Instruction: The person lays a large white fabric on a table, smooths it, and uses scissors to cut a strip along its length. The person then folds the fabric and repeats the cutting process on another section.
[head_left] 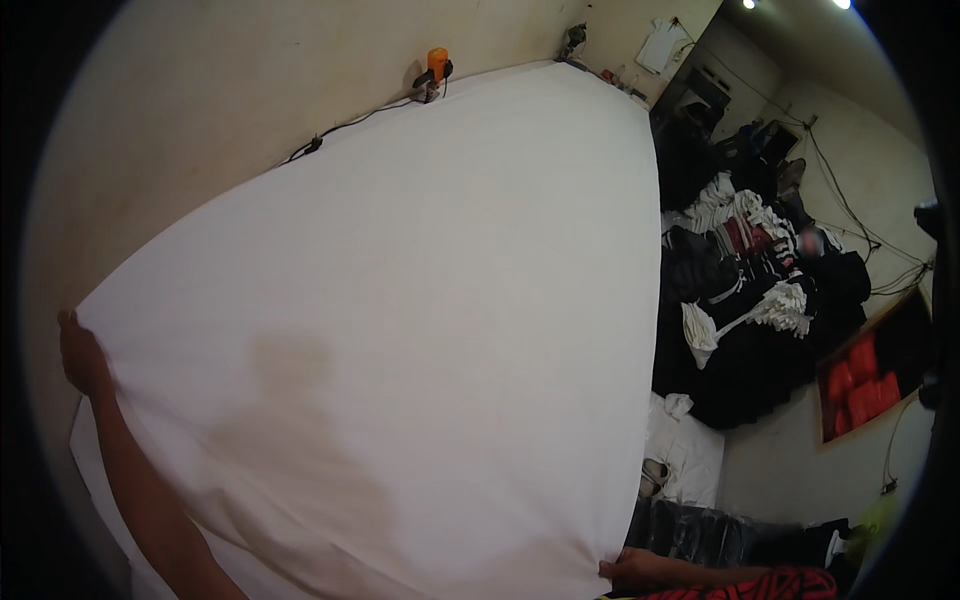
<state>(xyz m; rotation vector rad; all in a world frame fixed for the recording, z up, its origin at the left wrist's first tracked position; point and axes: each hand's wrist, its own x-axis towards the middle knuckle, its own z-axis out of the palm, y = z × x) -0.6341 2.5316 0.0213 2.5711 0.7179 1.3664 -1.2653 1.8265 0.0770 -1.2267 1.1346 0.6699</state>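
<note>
A large white sheet (400, 300) fills most of the view, pulled out flat and taut over a wide surface that it covers completely, so what lies beneath cannot be made out.

At the sheet's near left corner, the left hand (82, 355) is clenched on the fabric's edge, the arm stretched far out to the side. That wide reach seems meant to keep the cloth spread and free of wrinkles. A soft shadow of the person's head and shoulders falls across the near part of the sheet.

Along the far edge, against the pale wall, an orange device (436, 65) sits with a black cable (345, 127) trailing leftward; its kind is too small to tell.

At the near right corner, the right hand (635, 570) pinches the sheet's edge, fingers closed on the fabric. It is partly cut off by the bottom of the view, and a red-and-black patterned sleeve (770, 585) shows beside it.

Beyond the right edge, a heap of dark and white garments (750, 290) lies piled, apparently on the floor. A red-filled box (870, 375) stands near it, its contents blurred.
</note>
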